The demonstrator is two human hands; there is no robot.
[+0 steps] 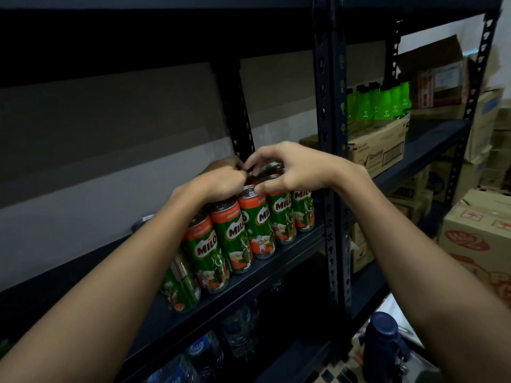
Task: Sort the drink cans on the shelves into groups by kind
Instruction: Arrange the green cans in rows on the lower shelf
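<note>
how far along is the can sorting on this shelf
Done: a front row of Milo cans stands grouped along the shelf edge. In hand: the left hand and right hand work at can tops behind that row; their exact grip is hidden. Left: a lone can top sits apart, kind unreadable.

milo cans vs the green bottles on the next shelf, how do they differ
The Milo cans stand loose on the dark shelf; the green bottles sit in a cardboard box. The cans are green and orange with metal tops; the bottles are plain bright green with dark caps. Both hands reach over the cans, none over the bottles. Both groups stand upright in rows.
</note>
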